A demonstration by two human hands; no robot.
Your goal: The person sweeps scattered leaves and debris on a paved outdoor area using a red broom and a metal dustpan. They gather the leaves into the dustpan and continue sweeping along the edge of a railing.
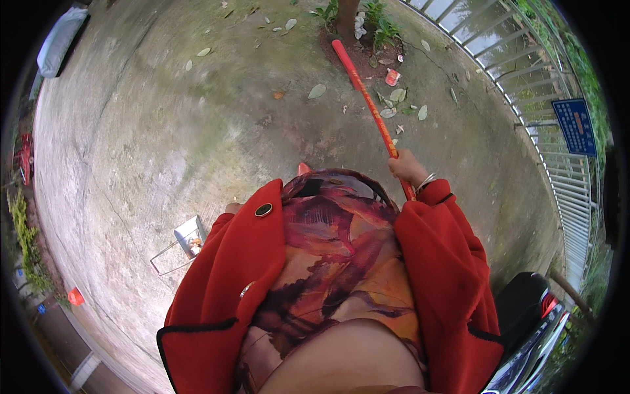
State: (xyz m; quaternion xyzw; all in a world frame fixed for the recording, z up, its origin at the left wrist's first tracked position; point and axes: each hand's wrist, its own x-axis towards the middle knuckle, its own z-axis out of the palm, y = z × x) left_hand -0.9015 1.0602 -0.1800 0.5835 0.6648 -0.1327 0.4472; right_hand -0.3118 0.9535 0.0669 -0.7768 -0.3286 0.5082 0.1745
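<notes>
My right hand (409,168), with light bangles at the wrist, is closed around a long red pole (376,115) that bears yellow writing. The pole slants forward and to the left, its thicker pinkish end by the foot of a tree; whether anything is fixed to its lower part is hidden behind my coat. Of my left hand (233,208) only a small part shows at the edge of the red coat, so its fingers and anything in them are hidden. Left of the coat, on the concrete, is a metal dustpan (189,232) with a wire-like frame handle and some litter in it.
A tree trunk (347,19) rises from a soil patch with plants. Fallen leaves (317,91) and a red wrapper (392,77) lie nearby. A metal railing (512,93) with a blue sign (574,126) runs along the right, beside water. A vehicle (529,344) stands at the lower right.
</notes>
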